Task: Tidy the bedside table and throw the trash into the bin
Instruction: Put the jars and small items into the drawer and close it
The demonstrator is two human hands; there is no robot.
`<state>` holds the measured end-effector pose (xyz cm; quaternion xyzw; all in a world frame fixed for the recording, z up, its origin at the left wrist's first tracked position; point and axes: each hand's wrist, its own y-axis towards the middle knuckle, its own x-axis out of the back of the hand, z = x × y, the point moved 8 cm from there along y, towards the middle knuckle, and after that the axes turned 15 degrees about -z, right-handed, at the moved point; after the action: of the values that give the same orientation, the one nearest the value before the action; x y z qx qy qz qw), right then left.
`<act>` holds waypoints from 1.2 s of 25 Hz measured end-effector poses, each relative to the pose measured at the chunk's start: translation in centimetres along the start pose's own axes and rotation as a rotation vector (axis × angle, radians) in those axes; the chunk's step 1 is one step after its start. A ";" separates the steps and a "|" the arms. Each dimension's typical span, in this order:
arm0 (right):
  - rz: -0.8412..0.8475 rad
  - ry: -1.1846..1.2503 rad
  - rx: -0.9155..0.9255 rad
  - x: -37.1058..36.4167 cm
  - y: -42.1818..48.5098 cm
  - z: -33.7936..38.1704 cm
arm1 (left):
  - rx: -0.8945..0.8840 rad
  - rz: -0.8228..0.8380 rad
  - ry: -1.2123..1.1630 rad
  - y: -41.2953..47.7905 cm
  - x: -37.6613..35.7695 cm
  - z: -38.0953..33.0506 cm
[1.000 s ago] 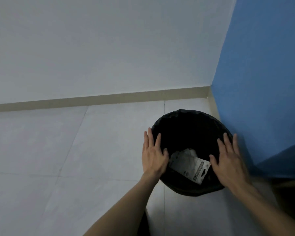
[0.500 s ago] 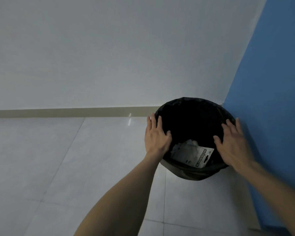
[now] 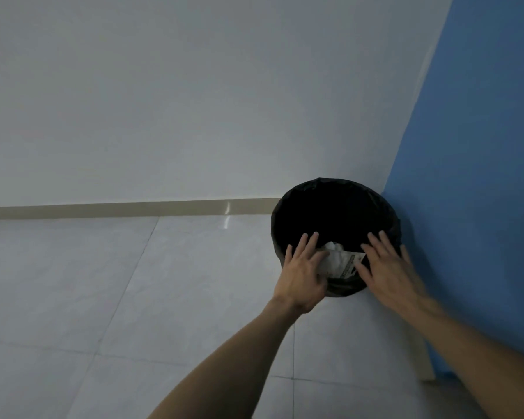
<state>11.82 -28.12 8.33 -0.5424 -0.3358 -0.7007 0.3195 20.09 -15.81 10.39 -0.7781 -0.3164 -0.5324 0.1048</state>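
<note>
One trash packet [image 3: 337,259] in bin [image 3: 330,204], between left hand [image 3: 303,278] and right hand [image 3: 387,267]

One bin [image 3: 277,234], two hands [image 3: 303,278] [image 3: 389,269]

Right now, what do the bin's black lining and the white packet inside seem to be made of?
The black lining looks like a thin plastic bag: wrinkled and faintly glossy where it folds over the rim. The white packet seems printed card or plastic film, flat with a dark lettered strip; the dim light leaves open which.
</note>
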 end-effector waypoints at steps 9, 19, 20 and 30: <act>0.040 0.040 -0.042 18.4 -11.6 7.0 | 0.081 0.131 0.047 -10.0 13.5 -10.5; -0.300 0.104 -0.385 35.7 -35.6 -2.1 | -0.267 0.267 -0.185 -23.9 15.3 -35.0; -0.343 0.091 -0.421 36.6 -37.8 -4.2 | -0.290 0.289 -0.192 -24.7 14.3 -37.0; -0.398 0.031 -0.892 38.9 -53.4 -20.8 | -0.671 0.409 -0.144 -28.8 5.5 -53.7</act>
<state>-50.92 -17.89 35.73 -0.5412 -0.0949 -0.8318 -0.0791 -36.96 -18.12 32.42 -0.8516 0.0298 -0.5182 -0.0737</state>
